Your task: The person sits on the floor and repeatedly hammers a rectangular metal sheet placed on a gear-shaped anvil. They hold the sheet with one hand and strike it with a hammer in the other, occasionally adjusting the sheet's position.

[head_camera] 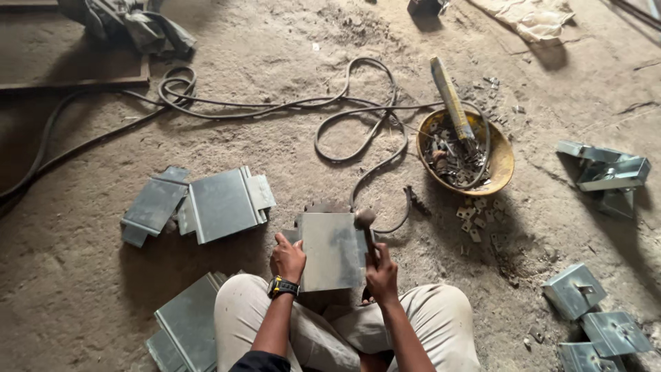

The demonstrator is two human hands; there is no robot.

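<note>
Head view: left hand (287, 257) pinches sheet (332, 250) edge; right hand (381, 274) closed around hammer (367, 231). Best keep sheet flat, fingers away from hammer head.

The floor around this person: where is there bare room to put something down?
Bare dirt lies between the stacked metal sheets and the looping cable, and right of the yellow bowl toward the folded brackets. It is crowded around the held plate, hammer and scattered small pieces.

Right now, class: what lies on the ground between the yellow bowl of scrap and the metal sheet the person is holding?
In the head view, a loop of black cable lies between the yellow bowl and the metal sheet, on dusty ground.
</note>
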